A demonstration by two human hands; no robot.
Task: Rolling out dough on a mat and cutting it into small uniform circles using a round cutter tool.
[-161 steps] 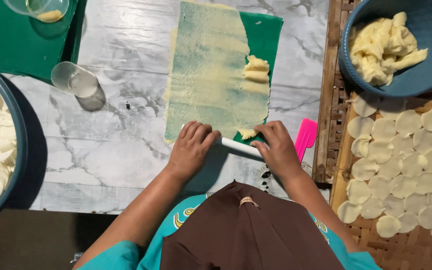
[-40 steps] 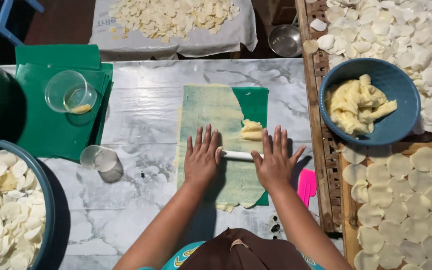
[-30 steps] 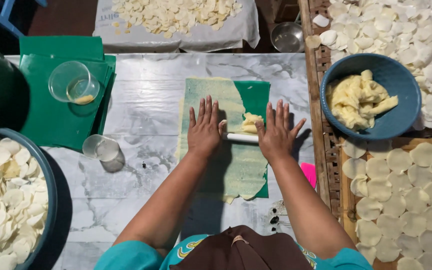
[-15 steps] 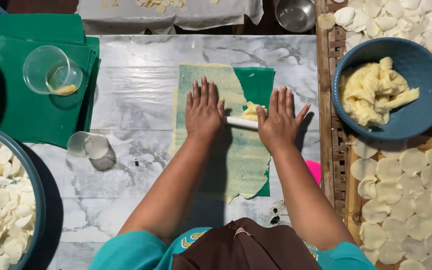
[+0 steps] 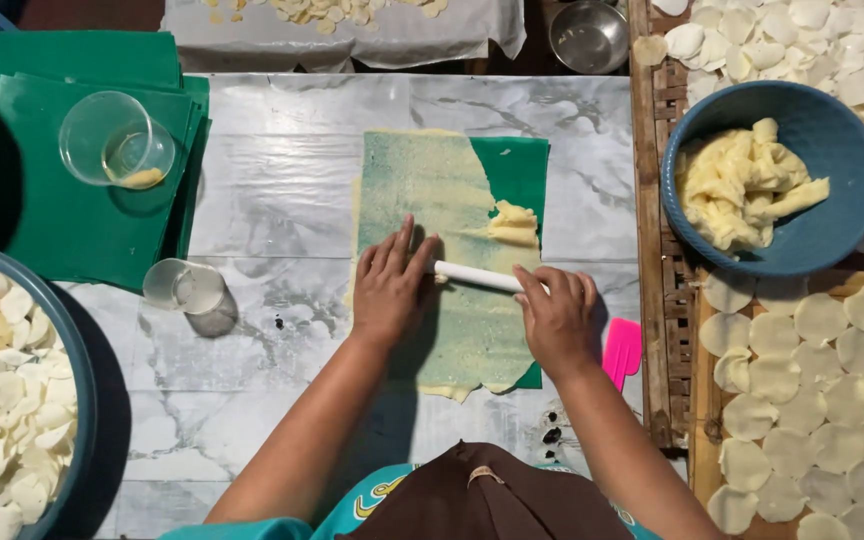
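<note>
Under both palms, head view: white rolling pin point(image 5: 475, 276) lies crosswise on the thin dough sheet point(image 5: 432, 240), long axis running left hand point(image 5: 388, 290) to right hand point(image 5: 555, 318). Each hand lies flat, fingers spread, pressing an end; sheet extends ahead.

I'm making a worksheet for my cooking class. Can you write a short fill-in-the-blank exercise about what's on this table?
1. Both hands, left hand and right hand, press on a white ____.
2. The thin dough sheet lies on a ____ mat.
3. The dough scraps sit in a ____ bowl.
4. Beside the right hand lies a ____ scraper.

Missing words: rolling pin; green; blue; pink
</note>
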